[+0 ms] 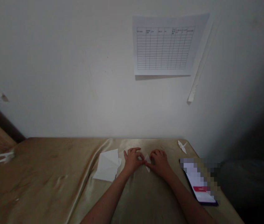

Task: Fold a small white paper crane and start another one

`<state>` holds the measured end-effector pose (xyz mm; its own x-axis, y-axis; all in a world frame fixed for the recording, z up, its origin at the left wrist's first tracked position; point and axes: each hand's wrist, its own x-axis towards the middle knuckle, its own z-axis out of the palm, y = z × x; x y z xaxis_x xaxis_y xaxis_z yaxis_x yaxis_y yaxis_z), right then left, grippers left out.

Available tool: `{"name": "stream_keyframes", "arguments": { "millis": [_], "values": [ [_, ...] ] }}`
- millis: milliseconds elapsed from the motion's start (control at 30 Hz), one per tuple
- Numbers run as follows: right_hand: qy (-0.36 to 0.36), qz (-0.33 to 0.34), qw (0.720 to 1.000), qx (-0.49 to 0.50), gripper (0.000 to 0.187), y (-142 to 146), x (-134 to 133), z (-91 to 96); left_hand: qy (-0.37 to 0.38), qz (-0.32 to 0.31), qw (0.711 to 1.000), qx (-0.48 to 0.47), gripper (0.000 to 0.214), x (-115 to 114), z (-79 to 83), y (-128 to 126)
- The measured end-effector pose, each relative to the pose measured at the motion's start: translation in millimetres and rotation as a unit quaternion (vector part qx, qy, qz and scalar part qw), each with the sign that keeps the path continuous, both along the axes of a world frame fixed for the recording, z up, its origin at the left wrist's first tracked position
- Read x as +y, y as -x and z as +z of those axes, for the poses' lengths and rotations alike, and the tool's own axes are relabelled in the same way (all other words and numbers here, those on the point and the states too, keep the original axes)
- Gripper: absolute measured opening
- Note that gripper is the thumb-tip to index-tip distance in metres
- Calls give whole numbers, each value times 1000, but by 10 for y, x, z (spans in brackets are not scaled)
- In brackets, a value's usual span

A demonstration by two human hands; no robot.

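A small piece of folded white paper rests on the cloth-covered table between my two hands. My left hand pinches its left side with thumb and index finger, while the other fingers are raised. From the other side, my right hand grips the paper, its thumb pressed on it and its fingers curled. Parts of the paper are hidden by the fingertips. Left of my left hand lie creased white paper sheets, the nearest loose things to it.
A folded paper bird lies near the table's right back corner. Closer in, a phone lies along the right edge. Another folded white paper shape is at far left. Behind the table rises a wall with a printed chart.
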<state>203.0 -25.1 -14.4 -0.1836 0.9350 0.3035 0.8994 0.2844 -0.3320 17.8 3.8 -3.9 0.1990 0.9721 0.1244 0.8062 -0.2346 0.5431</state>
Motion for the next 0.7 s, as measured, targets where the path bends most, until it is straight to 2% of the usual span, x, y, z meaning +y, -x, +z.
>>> {"name": "stream_keyframes", "arguments": {
  "millis": [400, 700],
  "values": [
    [57, 49, 996, 43, 51, -128, -23, 63, 18, 2, 1000, 4, 8, -8, 33, -12],
    [53, 71, 993, 74, 54, -182, -51, 37, 20, -6, 1000, -3, 5, 6, -13, 22]
  ]
}}
